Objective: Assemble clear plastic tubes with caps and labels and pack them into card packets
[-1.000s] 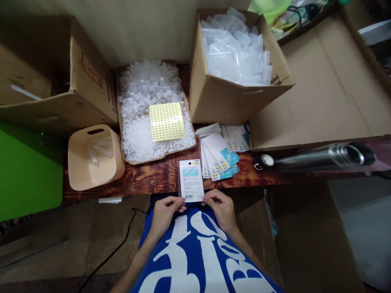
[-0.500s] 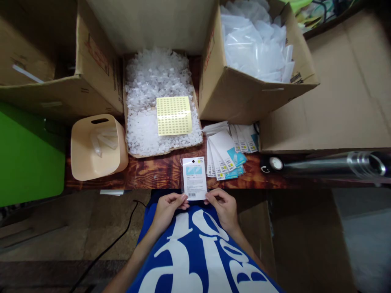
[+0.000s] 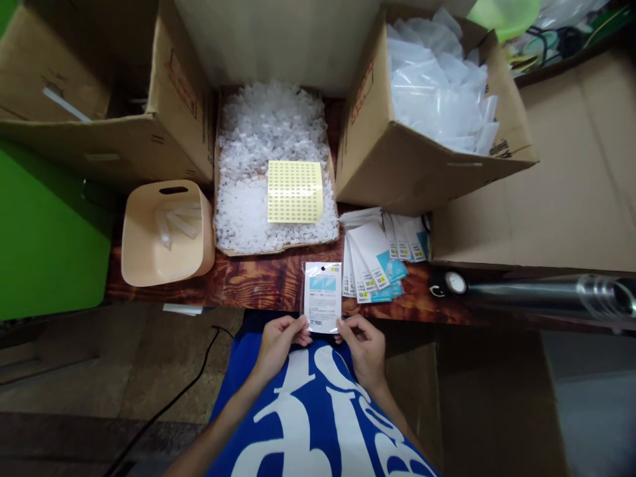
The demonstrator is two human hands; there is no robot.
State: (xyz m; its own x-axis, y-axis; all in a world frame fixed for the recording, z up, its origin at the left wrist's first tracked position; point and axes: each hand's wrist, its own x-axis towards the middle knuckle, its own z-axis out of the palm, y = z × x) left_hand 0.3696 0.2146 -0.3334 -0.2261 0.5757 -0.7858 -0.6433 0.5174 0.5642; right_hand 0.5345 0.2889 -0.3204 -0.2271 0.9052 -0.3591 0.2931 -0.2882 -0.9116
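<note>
A white printed card in a clear plastic bag point(image 3: 322, 298) lies face up at the table's front edge, its lower end over my lap. My left hand point(image 3: 283, 338) pinches its lower left corner between thumb and fingers. At the lower right corner, my right hand point(image 3: 364, 344) grips it the same way. Two light blue pictures, small print and a barcode show on the card. Just right of it, several similar cards point(image 3: 370, 258) lie fanned out in overlapping piles. Beyond the bag, a yellow sheet of small stickers point(image 3: 295, 192) rests on a shallow tray of small clear plastic pieces point(image 3: 243, 215).
A beige bin point(image 3: 136, 265) with a few clear tubes point(image 3: 181, 224) stands to the left. Cardboard boxes rise behind, the right box point(image 3: 380, 162) full of translucent plastic pieces. A dark cylindrical tool point(image 3: 527, 295) lies at right. A green panel point(image 3: 50, 232) is at far left.
The camera view has shifted and tilted slightly, so the table things appear farther right. Both hands keep their hold on the bagged card's lower corners.
</note>
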